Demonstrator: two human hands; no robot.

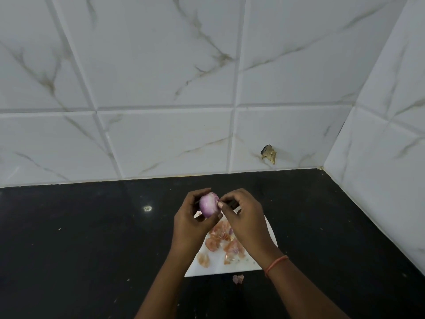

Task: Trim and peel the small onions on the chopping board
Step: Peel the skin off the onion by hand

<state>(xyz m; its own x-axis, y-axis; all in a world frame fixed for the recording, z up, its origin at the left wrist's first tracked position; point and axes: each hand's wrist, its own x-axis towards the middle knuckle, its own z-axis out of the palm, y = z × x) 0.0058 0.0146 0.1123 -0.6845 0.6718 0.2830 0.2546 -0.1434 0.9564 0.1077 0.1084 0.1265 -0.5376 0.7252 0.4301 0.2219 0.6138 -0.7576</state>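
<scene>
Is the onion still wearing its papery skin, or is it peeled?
Mostly peeled. The onion in the left hand shows glossy purple flesh; the right hand pinches something at its edge.

The left hand [190, 223] holds a peeled purple onion [208, 204] above the white chopping board [220, 265]; the right hand [243, 217] pinches its top. Peels [220, 242] litter the board.
</scene>
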